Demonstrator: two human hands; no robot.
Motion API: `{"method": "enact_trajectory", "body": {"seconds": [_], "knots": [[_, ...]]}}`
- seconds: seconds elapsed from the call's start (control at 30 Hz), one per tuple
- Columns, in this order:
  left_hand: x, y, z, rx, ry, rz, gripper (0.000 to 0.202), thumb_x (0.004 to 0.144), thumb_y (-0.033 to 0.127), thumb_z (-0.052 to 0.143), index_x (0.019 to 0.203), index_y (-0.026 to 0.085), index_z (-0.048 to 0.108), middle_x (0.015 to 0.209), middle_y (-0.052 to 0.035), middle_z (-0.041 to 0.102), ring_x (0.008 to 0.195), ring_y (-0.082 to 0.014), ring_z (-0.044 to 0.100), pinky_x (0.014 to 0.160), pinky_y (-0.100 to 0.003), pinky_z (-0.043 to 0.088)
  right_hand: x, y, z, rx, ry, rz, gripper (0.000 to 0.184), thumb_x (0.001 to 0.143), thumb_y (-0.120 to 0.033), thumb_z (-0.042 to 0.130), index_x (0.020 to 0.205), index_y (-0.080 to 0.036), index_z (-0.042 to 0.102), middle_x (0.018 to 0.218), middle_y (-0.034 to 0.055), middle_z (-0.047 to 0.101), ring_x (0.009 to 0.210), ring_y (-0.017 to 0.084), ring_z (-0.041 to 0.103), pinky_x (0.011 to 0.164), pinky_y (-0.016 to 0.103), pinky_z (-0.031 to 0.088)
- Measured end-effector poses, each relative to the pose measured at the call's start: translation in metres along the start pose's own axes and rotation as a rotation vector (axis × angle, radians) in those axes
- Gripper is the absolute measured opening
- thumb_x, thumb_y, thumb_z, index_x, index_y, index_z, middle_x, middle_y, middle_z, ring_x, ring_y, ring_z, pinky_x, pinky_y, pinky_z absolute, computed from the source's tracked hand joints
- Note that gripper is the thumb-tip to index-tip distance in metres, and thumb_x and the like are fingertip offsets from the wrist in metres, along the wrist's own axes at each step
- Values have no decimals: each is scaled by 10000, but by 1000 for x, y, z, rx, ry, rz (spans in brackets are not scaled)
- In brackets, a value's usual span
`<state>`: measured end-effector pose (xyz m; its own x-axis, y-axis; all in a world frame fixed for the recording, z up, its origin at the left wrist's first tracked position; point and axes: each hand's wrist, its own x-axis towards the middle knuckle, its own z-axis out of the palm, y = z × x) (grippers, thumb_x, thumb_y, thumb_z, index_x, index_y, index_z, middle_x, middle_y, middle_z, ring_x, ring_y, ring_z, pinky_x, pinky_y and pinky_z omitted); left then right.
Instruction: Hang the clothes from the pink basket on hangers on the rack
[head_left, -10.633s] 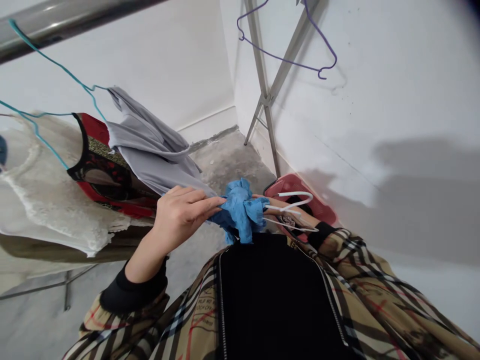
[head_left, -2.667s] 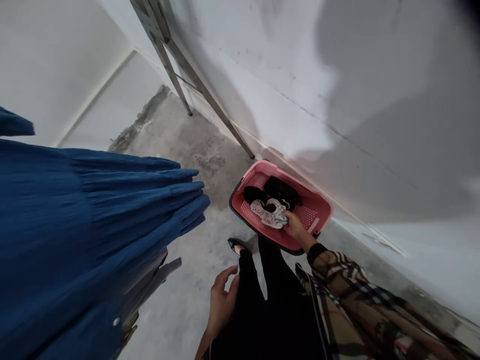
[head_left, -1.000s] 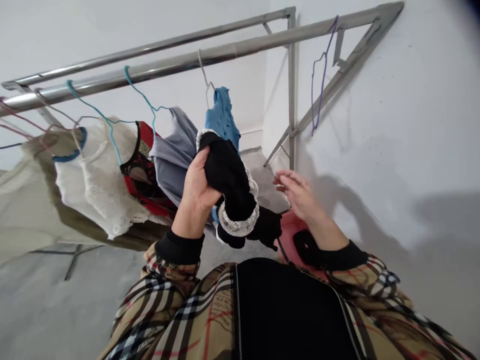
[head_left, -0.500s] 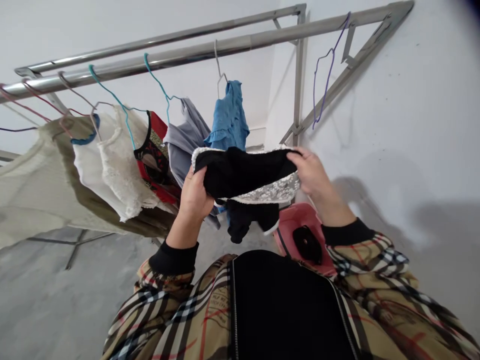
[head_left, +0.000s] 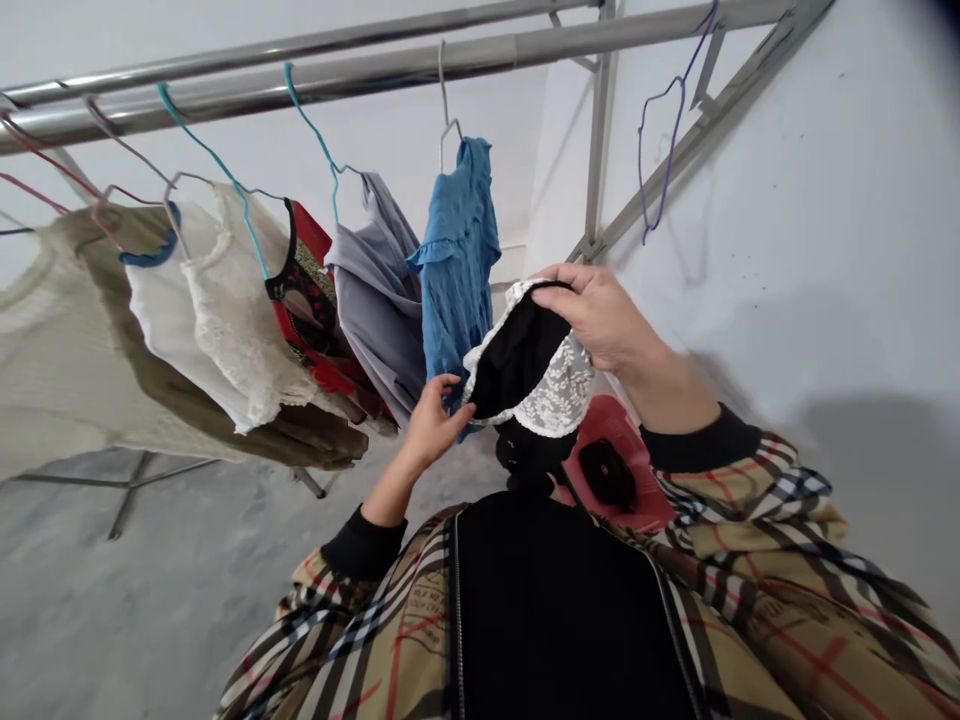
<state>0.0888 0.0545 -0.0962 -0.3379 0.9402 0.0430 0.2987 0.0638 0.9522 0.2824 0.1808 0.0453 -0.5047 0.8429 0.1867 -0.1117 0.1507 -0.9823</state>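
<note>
A black garment with white floral lace (head_left: 559,385) is in front of me, its black inside showing at the lace-edged opening. At its upper right edge, my right hand (head_left: 604,315) is closed on the lace rim, thumb toward the inside. My left hand (head_left: 435,425) lightly holds the lower left edge; its thumb overlaps the black inside and its index finger is raised beside the lace. Black cloth (head_left: 529,455) hangs below the lace. Just behind the left hand is a blue ruffled garment (head_left: 457,260) on a pale hanger (head_left: 444,100).
A metal rail (head_left: 360,90) carries several garments, among them a grey one (head_left: 375,290), a red and black one (head_left: 315,320) and a white lace top (head_left: 232,330). An unused purple hanger (head_left: 661,150) hangs at right. Below, a pink basin (head_left: 645,485) contains a dark item (head_left: 606,472).
The garment has gone from stretched wide to bunched narrower and tilted. My left hand has moved right and down, its grip looser; my right hand has shifted slightly up and left.
</note>
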Motion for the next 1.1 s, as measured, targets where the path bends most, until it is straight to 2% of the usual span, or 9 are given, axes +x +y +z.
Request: {"method": "enact_trajectory", "body": {"seconds": [0.13, 0.33, 0.47, 0.57, 0.77, 0.83, 0.93, 1.0, 1.1], "knots": [[2, 4, 29, 12, -52, 130, 514, 760, 339, 708, 1206, 193, 498, 1175, -96, 596, 1001, -189, 579, 860, -329, 458, -7, 2, 13, -3, -38, 27, 103, 778, -258, 647, 844, -179, 652, 747, -16, 626, 695, 107, 583, 681, 258, 483], [30, 9, 49, -203, 46, 123, 393, 790, 338, 665, 1133, 186, 547, 1045, -59, 637, 927, -170, 588, 877, -315, 457, -16, 0, 11, -96, -98, -23, 114, 788, -261, 613, 850, -190, 677, 810, -2, 650, 804, 127, 596, 767, 267, 478], [32, 28, 36, -520, -138, -119, 404, 757, 449, 709, 1046, 177, 633, 921, -26, 692, 832, -156, 625, 775, -267, 488, -17, 8, -16, -151, -17, -10, 129, 794, -272, 626, 873, -191, 688, 830, -2, 664, 778, 120, 586, 760, 260, 464], [25, 49, 15, -553, -327, -297, 418, 671, 467, 796, 922, 153, 683, 724, -2, 681, 648, -129, 607, 622, -225, 469, -18, 13, -42, -181, 56, 48, 137, 779, -277, 639, 861, -177, 686, 789, -5, 662, 731, 119, 581, 725, 258, 456], [10, 78, -6, -571, -491, -421, 391, 571, 455, 857, 693, 137, 666, 554, 16, 613, 459, -82, 512, 472, -189, 390, -14, 11, -93, -376, -320, 172, 325, 751, -348, 707, 1011, -154, 723, 889, 36, 703, 801, 152, 613, 756, 288, 468], [5, 81, -3, -579, -516, -455, 395, 555, 451, 862, 679, 131, 668, 551, 6, 619, 449, -80, 510, 470, -189, 394, 3, 14, -114, -425, -94, 30, 370, 735, -355, 734, 1059, -178, 710, 940, 33, 698, 829, 146, 596, 798, 292, 467], [-1, 81, 5, -564, -543, -494, 398, 544, 451, 861, 636, 123, 656, 517, 3, 600, 423, -77, 490, 446, -187, 373, 47, 24, -148, -401, 563, -193, 405, 689, -326, 769, 1060, -199, 667, 1013, 41, 665, 860, 141, 553, 865, 300, 454], [-4, 80, 10, -552, -548, -510, 392, 557, 452, 852, 615, 127, 641, 483, 14, 568, 397, -74, 464, 421, -186, 345, 78, 29, -165, -372, 688, -196, 462, 695, -352, 754, 1110, -204, 617, 1066, 67, 628, 895, 173, 561, 862, 348, 472], [-6, 76, 14, -570, -520, -516, 380, 574, 447, 845, 604, 136, 629, 476, 25, 554, 394, -74, 456, 415, -186, 335, 109, 25, -169, -248, 533, -126, 584, 641, -401, 785, 1165, -280, 558, 1070, 81, 622, 926, 242, 603, 784, 405, 530]]}}
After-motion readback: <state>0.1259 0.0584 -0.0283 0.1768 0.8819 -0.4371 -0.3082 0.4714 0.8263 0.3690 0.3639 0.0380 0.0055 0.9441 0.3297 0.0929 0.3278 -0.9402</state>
